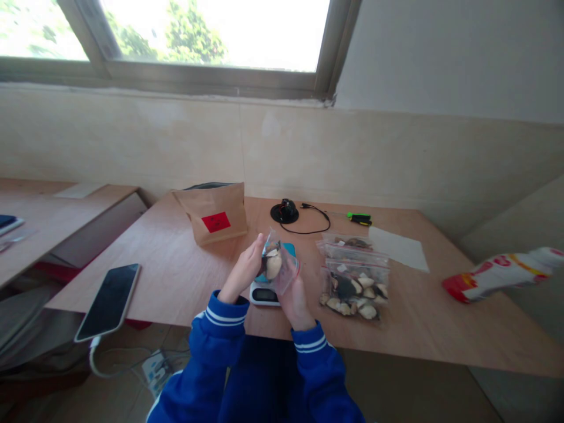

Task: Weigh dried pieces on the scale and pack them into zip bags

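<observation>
Both of my hands hold a small clear plastic bag (279, 265) with a few pale and dark pieces inside, lifted just above a small digital scale (265, 293) with a blue top. My left hand (245, 272) pinches the bag's upper left edge. My right hand (296, 301) grips the bag from below and the right. Right of the scale lie clear bags (355, 276) filled with similar pale and dark pieces.
A brown paper pouch (214, 213) with a red label stands behind the scale. A phone (109, 299) on a cable overhangs the wooden table's (423, 317) front left edge. A black cabled device (285, 211), a green-black pen (360, 218), white paper (399, 247) and a red-white packet (497, 273) lie further off.
</observation>
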A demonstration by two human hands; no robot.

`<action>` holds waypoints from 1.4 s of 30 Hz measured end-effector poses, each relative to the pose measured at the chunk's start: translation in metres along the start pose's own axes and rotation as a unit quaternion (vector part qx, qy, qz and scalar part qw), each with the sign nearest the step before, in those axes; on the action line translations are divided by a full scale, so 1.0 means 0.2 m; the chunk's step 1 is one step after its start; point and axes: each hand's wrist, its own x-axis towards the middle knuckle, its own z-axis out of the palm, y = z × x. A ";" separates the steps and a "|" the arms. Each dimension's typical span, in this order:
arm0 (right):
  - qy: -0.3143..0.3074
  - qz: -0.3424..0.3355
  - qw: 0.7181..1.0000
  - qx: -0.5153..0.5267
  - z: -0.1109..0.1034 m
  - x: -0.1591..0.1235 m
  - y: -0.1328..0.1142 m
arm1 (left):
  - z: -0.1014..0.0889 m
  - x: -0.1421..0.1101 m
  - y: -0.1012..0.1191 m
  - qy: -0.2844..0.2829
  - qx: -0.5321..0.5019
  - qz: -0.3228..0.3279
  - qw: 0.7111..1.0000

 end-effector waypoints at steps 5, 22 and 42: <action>-0.003 0.013 0.999 0.029 0.02 0.06 -0.02 | -0.02 0.00 0.05 -0.024 0.046 -0.010 0.999; 0.056 0.076 0.990 0.102 -0.05 0.11 -0.03 | -0.02 -0.04 -0.03 -0.051 -0.045 -0.029 0.997; 0.038 0.127 0.981 0.145 -0.10 0.08 -0.06 | -0.20 -0.12 0.06 0.085 -0.035 0.002 0.996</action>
